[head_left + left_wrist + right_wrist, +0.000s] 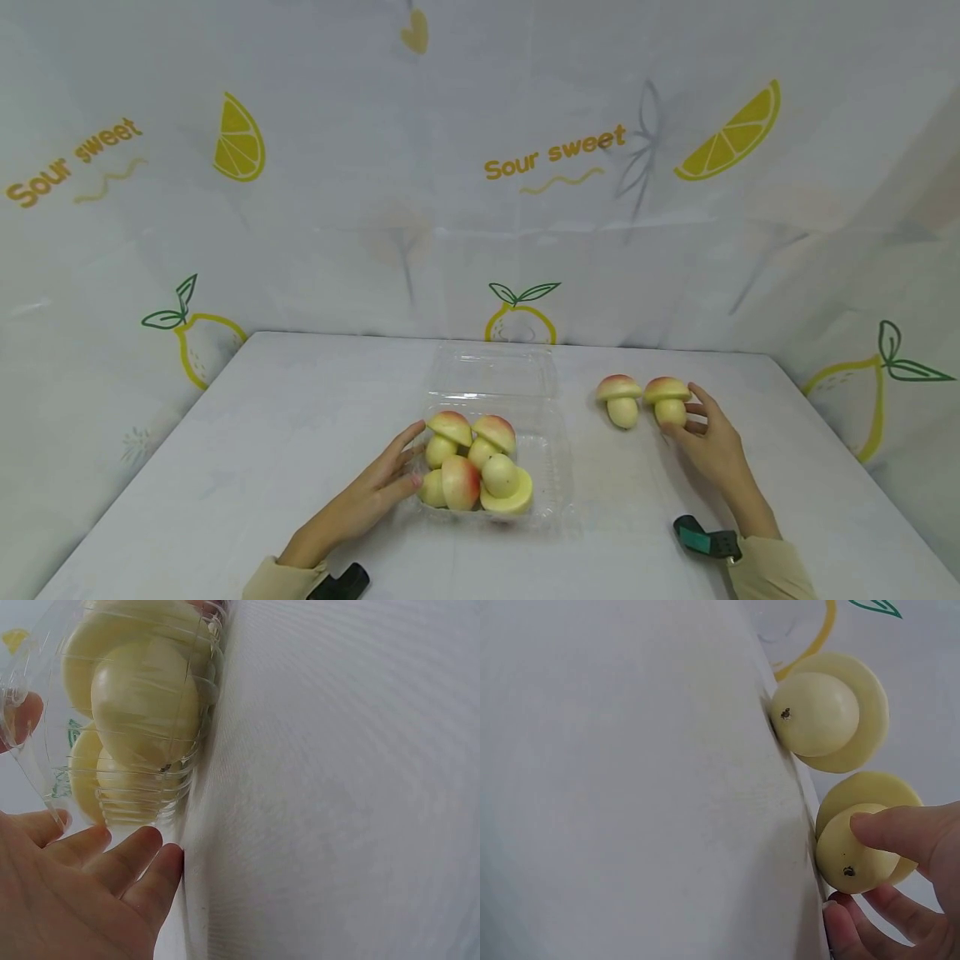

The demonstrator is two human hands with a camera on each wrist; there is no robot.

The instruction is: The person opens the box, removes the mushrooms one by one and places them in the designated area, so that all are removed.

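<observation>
My right hand pinches a mushroom-shaped piece with a yellow-green stem and a red-tinged cap. In the right wrist view the thumb lies on its stem, with the other fingers on the opposite side. A second mushroom-shaped piece lies just left of it. My left hand rests against the left side of a clear plastic clamshell box, fingers extended and spread along the wall. Several similar mushroom-shaped pieces sit inside the box, one stem up.
The box's transparent lid lies folded back towards the rear of the white table. A printed backdrop rises behind the table edge. Dark straps sit at the wrists.
</observation>
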